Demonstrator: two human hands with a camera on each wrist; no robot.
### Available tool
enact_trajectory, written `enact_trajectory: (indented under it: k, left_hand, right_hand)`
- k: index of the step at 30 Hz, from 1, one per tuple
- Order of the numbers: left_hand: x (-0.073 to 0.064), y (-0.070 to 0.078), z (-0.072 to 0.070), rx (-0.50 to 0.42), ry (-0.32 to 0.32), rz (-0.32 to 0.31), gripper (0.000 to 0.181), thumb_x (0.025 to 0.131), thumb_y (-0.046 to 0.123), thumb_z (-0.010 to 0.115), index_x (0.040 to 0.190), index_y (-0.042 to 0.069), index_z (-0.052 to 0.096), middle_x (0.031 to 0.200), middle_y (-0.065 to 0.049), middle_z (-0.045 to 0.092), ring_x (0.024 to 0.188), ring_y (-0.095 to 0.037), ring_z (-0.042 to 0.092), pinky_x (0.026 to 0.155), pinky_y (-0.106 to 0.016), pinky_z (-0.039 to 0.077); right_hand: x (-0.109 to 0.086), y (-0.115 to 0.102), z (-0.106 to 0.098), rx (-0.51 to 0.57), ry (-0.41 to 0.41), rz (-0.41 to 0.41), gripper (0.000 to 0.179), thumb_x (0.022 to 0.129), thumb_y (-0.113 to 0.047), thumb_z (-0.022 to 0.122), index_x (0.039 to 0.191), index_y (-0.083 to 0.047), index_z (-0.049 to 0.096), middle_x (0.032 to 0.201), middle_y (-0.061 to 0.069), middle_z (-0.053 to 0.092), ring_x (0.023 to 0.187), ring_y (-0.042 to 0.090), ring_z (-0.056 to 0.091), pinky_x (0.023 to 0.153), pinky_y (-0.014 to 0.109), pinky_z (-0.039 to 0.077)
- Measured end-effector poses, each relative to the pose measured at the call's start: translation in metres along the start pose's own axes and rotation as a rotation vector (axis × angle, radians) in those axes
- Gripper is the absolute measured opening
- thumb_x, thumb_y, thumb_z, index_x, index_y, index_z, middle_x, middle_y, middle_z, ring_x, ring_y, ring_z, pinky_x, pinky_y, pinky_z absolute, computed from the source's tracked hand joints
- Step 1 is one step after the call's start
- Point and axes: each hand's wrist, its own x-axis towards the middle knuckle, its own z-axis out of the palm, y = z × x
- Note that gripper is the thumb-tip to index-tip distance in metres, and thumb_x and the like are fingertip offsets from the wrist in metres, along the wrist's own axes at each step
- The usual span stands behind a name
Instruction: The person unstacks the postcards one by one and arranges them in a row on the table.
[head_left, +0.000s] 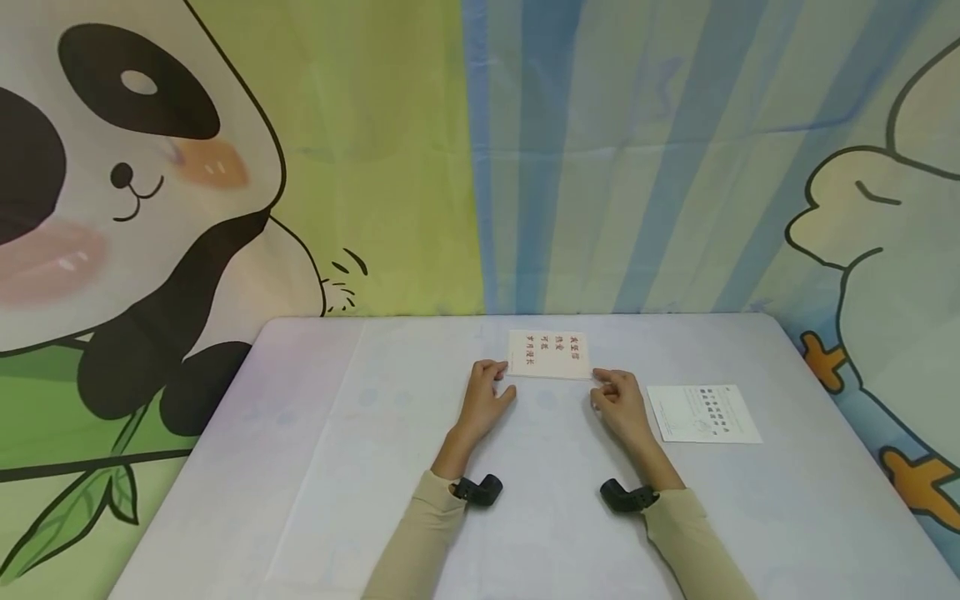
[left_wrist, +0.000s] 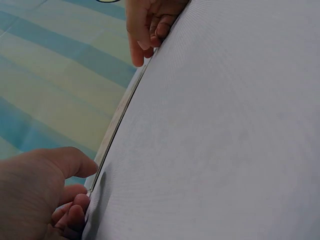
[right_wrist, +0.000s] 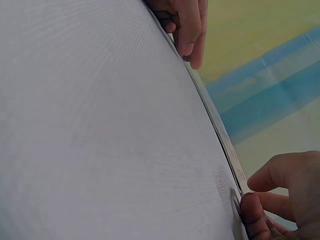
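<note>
A cream rectangular paper card (head_left: pixel 550 355) with columns of reddish characters lies flat, printed side up, near the white desk's (head_left: pixel 555 483) far edge.

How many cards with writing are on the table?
2. One printed card lies between the left hand and right hand; the other card lies to the right of the right hand. More could be hidden underneath.

Pale card (head_left: pixel 550 355), reddish characters, on white table (head_left: pixel 555 533). Left hand (head_left: pixel 482 408) at lower left corner, right hand (head_left: pixel 624 410) at lower right. Second card (head_left: pixel 705 414), dark characters, right of right hand.
</note>
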Motion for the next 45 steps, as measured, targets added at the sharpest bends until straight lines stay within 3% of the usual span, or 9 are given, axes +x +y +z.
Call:
enact_trajectory:
  k: [4, 7, 13, 20, 27, 35, 45]
  left_hand:
    - [0.0018, 0.0023, -0.0017, 0.030, -0.008, 0.011, 0.043, 0.089, 0.007, 0.065, 0.129, -0.005, 0.057, 0.123, -0.015, 0.048, 0.106, -0.022, 0.050, 0.084, -0.031, 0.045]
    - [0.0021, 0.0026, -0.0022, 0.036, -0.009, 0.007, 0.042, 0.089, 0.008, 0.065, 0.129, -0.004, 0.058, 0.124, -0.015, 0.048, 0.106, -0.022, 0.051, 0.085, -0.032, 0.046]
    - [0.0002, 0.0016, -0.0019, 0.029, -0.001, 0.005, 0.038, 0.089, 0.008, 0.065, 0.125, -0.002, 0.061, 0.119, -0.013, 0.051, 0.102, -0.020, 0.051, 0.083, -0.030, 0.045]
    - [0.0002, 0.0023, -0.0031, -0.006, 0.023, -0.011, 0.042, 0.089, 0.008, 0.065, 0.129, -0.004, 0.057, 0.114, -0.012, 0.052, 0.083, -0.016, 0.048, 0.074, -0.025, 0.042]
    - [0.0000, 0.0031, -0.0029, 0.019, 0.007, 0.005, 0.039, 0.089, 0.006, 0.065, 0.124, -0.007, 0.060, 0.124, -0.016, 0.051, 0.087, -0.017, 0.050, 0.075, -0.026, 0.043]
    - [-0.0005, 0.0022, -0.0020, 0.025, 0.016, 0.000, 0.035, 0.089, 0.008, 0.066, 0.122, -0.004, 0.062, 0.120, -0.012, 0.052, 0.087, -0.016, 0.049, 0.076, -0.025, 0.043]
    - [0.0013, 0.0011, -0.0001, 0.003, 0.045, -0.009, 0.031, 0.091, 0.012, 0.065, 0.120, -0.001, 0.063, 0.112, -0.010, 0.054, 0.080, -0.012, 0.046, 0.072, -0.023, 0.040]
  right_hand:
    - [0.0009, -0.0018, 0.0004, -0.029, 0.014, -0.041, 0.042, 0.089, -0.001, 0.057, 0.130, 0.010, 0.054, 0.126, 0.023, 0.042, 0.090, 0.022, 0.053, 0.067, 0.010, 0.041]
    - [0.0018, -0.0028, 0.0009, -0.042, 0.018, -0.057, 0.042, 0.088, -0.001, 0.058, 0.129, 0.011, 0.056, 0.125, 0.023, 0.044, 0.091, 0.023, 0.053, 0.069, 0.011, 0.041]
    - [0.0000, -0.0021, 0.0006, -0.036, 0.022, -0.040, 0.040, 0.088, -0.001, 0.058, 0.126, 0.010, 0.058, 0.124, 0.022, 0.045, 0.092, 0.025, 0.055, 0.069, 0.011, 0.041]
    - [-0.0008, -0.0014, 0.0008, -0.004, 0.028, -0.019, 0.037, 0.089, -0.002, 0.057, 0.125, 0.009, 0.059, 0.123, 0.020, 0.046, 0.089, 0.020, 0.054, 0.068, 0.011, 0.041]
    - [-0.0009, -0.0032, 0.0006, -0.027, 0.015, -0.036, 0.038, 0.089, -0.002, 0.057, 0.125, 0.011, 0.059, 0.125, 0.022, 0.045, 0.085, 0.017, 0.052, 0.068, 0.011, 0.041]
    - [-0.0019, -0.0018, 0.0002, -0.022, 0.038, -0.045, 0.037, 0.088, 0.000, 0.057, 0.124, 0.010, 0.059, 0.123, 0.022, 0.048, 0.090, 0.023, 0.054, 0.068, 0.011, 0.041]
    - [-0.0018, 0.0020, 0.0002, 0.008, 0.063, -0.033, 0.032, 0.092, -0.004, 0.055, 0.122, 0.007, 0.059, 0.112, 0.019, 0.051, 0.081, 0.012, 0.054, 0.064, 0.013, 0.044]
